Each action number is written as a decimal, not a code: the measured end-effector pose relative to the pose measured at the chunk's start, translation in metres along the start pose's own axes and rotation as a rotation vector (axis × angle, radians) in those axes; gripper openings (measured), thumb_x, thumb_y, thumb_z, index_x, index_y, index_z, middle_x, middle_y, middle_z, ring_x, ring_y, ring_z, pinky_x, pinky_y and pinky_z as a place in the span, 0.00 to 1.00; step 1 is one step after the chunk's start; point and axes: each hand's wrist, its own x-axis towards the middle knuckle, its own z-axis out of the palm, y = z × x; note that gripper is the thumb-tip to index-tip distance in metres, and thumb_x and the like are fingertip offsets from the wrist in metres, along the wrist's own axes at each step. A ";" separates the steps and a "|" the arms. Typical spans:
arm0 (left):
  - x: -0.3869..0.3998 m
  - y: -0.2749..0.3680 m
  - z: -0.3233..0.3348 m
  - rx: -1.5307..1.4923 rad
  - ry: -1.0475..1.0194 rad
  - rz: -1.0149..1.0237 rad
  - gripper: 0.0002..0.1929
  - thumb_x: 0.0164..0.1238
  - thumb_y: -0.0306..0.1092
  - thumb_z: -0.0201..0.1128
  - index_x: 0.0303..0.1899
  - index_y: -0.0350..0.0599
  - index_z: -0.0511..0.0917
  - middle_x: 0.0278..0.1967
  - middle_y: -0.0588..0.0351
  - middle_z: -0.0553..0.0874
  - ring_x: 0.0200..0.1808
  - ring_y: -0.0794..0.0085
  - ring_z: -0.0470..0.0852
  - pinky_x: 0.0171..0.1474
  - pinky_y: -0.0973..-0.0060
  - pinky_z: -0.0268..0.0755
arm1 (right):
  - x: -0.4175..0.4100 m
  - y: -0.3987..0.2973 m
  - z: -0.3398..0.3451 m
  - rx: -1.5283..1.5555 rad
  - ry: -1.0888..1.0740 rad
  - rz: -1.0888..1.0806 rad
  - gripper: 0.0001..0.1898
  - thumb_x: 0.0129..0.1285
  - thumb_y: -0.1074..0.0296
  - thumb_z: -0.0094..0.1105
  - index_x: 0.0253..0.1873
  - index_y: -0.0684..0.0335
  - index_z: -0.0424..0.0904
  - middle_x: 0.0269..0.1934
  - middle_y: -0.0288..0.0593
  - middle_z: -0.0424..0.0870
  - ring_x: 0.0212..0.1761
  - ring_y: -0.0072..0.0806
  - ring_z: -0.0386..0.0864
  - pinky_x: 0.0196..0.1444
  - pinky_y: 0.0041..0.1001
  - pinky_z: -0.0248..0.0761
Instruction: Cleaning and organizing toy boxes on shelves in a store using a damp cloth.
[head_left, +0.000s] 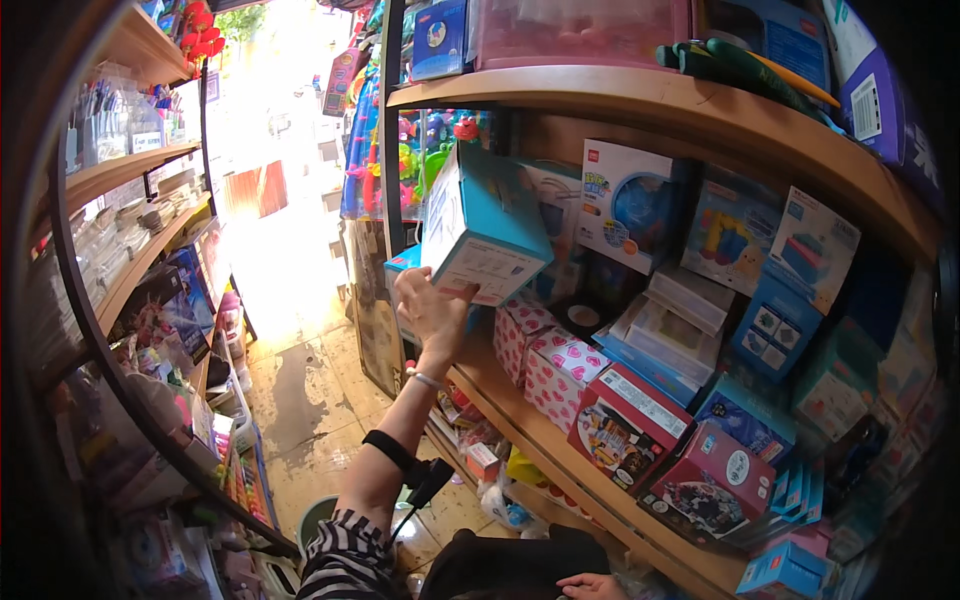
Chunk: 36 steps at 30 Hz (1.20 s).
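Observation:
My left hand reaches up to a teal and white cardboard box at the left end of the shelf. Its thumb lies against the box's printed lower face and the fingers curl at the near corner. The box is tilted. Below and behind it another blue box shows in part. Only a portion of my right hand appears at the bottom edge, by black fabric; whether it holds anything is hidden. Heart-patterned boxes stand to the right of my left hand.
Wooden shelves packed with boxes rise on the right, with red boxes near the front edge. Stocked shelves line the left. Between them a worn tile floor leads to a bright opening. A green bin stands beside my left arm.

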 end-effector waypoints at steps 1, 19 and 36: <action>0.001 0.005 0.003 -0.022 -0.003 0.021 0.37 0.41 0.51 0.77 0.50 0.42 0.67 0.51 0.49 0.69 0.56 0.55 0.67 0.58 0.58 0.57 | 0.000 0.000 0.001 -0.001 -0.001 0.002 0.12 0.64 0.66 0.59 0.50 0.60 0.81 0.33 0.35 0.85 0.23 0.12 0.72 0.23 0.13 0.63; 0.026 0.024 0.006 -0.056 -0.113 -0.113 0.41 0.43 0.55 0.75 0.58 0.42 0.70 0.48 0.42 0.72 0.50 0.50 0.73 0.53 0.60 0.67 | 0.097 -0.205 0.031 0.061 0.039 -0.705 0.36 0.64 0.64 0.62 0.69 0.74 0.52 0.27 0.33 0.77 0.27 0.11 0.69 0.30 0.14 0.64; 0.048 -0.083 -0.016 -0.235 -0.168 -0.102 0.48 0.41 0.46 0.77 0.63 0.39 0.59 0.57 0.41 0.67 0.61 0.51 0.67 0.60 0.62 0.63 | 0.224 -0.440 0.081 -0.927 0.804 -0.832 0.58 0.49 0.45 0.69 0.67 0.81 0.37 0.47 0.73 0.77 0.50 0.58 0.78 0.54 0.39 0.71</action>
